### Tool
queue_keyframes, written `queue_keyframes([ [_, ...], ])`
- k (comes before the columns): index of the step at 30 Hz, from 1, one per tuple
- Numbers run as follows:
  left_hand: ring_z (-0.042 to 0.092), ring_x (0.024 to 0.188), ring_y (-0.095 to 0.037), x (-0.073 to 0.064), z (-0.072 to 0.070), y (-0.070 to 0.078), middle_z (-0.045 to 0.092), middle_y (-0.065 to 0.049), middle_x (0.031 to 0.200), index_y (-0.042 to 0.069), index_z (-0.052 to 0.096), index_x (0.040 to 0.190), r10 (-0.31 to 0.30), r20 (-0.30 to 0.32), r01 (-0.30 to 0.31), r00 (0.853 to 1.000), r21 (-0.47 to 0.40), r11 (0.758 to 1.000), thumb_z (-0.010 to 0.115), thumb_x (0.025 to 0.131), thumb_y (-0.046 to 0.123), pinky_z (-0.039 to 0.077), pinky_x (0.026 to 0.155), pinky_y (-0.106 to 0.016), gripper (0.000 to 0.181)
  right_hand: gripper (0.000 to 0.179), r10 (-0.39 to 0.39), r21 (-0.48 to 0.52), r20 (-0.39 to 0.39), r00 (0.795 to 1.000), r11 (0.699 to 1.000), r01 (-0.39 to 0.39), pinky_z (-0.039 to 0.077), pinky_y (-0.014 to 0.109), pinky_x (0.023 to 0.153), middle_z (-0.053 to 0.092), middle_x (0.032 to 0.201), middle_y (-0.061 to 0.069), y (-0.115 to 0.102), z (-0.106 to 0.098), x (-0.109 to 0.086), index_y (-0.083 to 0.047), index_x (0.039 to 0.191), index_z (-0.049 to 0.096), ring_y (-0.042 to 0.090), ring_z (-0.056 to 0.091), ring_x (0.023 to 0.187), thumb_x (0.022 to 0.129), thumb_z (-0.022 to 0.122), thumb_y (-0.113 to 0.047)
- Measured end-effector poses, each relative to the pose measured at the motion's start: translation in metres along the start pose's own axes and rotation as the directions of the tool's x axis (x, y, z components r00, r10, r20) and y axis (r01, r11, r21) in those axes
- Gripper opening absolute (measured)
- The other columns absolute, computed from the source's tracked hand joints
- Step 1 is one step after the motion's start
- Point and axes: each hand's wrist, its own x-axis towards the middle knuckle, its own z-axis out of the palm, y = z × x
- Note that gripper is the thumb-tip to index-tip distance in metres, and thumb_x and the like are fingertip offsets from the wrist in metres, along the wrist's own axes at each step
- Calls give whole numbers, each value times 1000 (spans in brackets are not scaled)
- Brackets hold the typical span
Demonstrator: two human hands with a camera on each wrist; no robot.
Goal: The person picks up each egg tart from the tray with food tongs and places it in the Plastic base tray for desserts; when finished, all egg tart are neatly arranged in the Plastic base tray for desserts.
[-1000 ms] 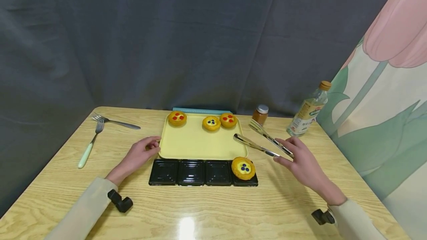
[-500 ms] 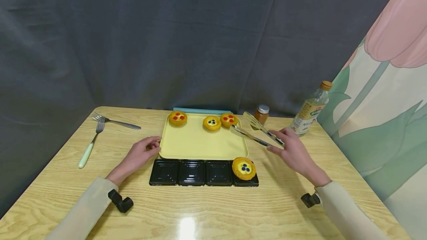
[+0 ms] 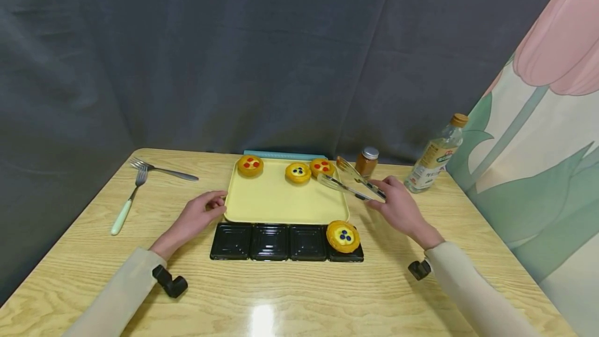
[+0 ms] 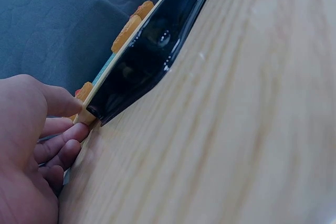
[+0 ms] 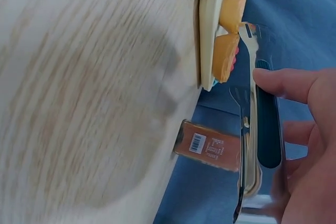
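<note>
My right hand point(image 3: 398, 206) holds a pair of metal tongs point(image 5: 268, 124) with dark grip pads. The tongs' spread ends are above the yellow tray's point(image 3: 285, 204) right side, by a red-dotted tart point(image 3: 322, 167). Beside that tart sits a blue-dotted tart point(image 3: 297, 172); another red-dotted tart point(image 3: 250, 165) lies at the back left. A second blue-dotted tart point(image 3: 343, 236) rests in the rightmost compartment of the black sectioned tray point(image 3: 270, 243). At the yellow tray's left edge, my left hand point(image 3: 198, 217) pinches its rim between thumb and fingers.
Two forks lie at the left, one all metal point(image 3: 173, 173), one green-handled point(image 3: 122, 216). A brown jar point(image 3: 366, 162) and a glass bottle point(image 3: 429, 160) stand back right. A blue strip point(image 3: 281, 155) shows behind the tray, before a dark curtain point(image 3: 234, 56).
My right hand has moved left and slightly away from me, bringing the tongs from beside the yellow tray to over its right tart. The left hand and the tarts stay in place.
</note>
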Motion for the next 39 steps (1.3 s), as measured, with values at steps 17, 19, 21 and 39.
queue_keyframes([
  [17, 56, 97, -23, 1, 0, 1, 62, -8, 105, -6, 58, 136, -10, 1, 10, 1000, -13, 1000, 64, 99, 8, 46, 85, -38, 39, 52, 32, 3, 2, 999, 999, -32, 38, 39, 67, 53, 103, 22, 2, 14, 19, 8, 136, 58, 27, 47, 78, 91, 75, -14],
  [19, 56, 97, -23, 1, 0, 1, 62, -7, 105, -5, 58, 136, -14, 1, 14, 1000, -15, 1000, 64, 99, 9, 46, 85, -40, 40, 52, 35, 5, 6, 999, 999, -35, 38, 39, 66, 53, 104, 22, 1, 14, 21, 8, 136, 58, 27, 47, 78, 92, 74, -14],
  [21, 56, 97, -22, 1, 0, 2, 62, -7, 105, -5, 57, 136, -14, 2, 14, 1000, -15, 1000, 64, 100, 9, 46, 86, -40, 40, 52, 37, 4, 8, 999, 999, -37, 38, 39, 67, 53, 104, 22, 1, 15, 22, 8, 136, 58, 27, 47, 79, 91, 74, -14],
  [39, 56, 96, -22, 0, 0, 1, 61, -8, 105, -6, 57, 136, -8, 6, 9, 1000, -14, 1000, 64, 100, 10, 46, 84, -39, 40, 48, 11, 28, -6, 1000, 1000, -11, 37, 38, 66, 54, 102, 22, 2, 22, 26, 9, 132, 61, 27, 46, 76, 90, 76, -8],
])
